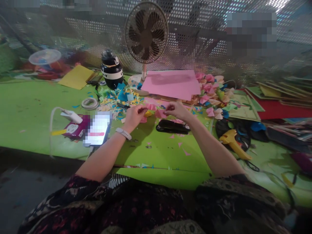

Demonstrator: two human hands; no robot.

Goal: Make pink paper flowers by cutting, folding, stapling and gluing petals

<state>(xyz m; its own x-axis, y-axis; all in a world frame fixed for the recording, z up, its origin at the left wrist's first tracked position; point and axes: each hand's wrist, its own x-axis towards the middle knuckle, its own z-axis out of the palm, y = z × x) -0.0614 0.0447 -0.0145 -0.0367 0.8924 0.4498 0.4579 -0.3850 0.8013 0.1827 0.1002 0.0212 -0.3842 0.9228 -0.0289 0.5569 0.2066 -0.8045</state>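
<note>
My left hand (135, 116), with a pale band on the wrist, is closed over the paper scraps, fingers curled inward. A pink paper piece (150, 106) lies right at its fingertips; whether they grip it I cannot make out. Facing it, my right hand (178, 111) pinches a small pink paper piece (160, 113) between thumb and fingers. Just below the right hand, a black stapler (172, 126) rests on the green tabletop (151, 156). A yellow scrap (148, 113) sits between the hands.
Cut scraps (109, 100) spread behind my left hand. Pink sheets (170, 83) and folded paper flowers (211, 87) lie farther back, near a fan (146, 35) and black bottle (112, 71). A phone (97, 128) and tape roll (89, 103) are left, a yellow glue gun (231, 139) right.
</note>
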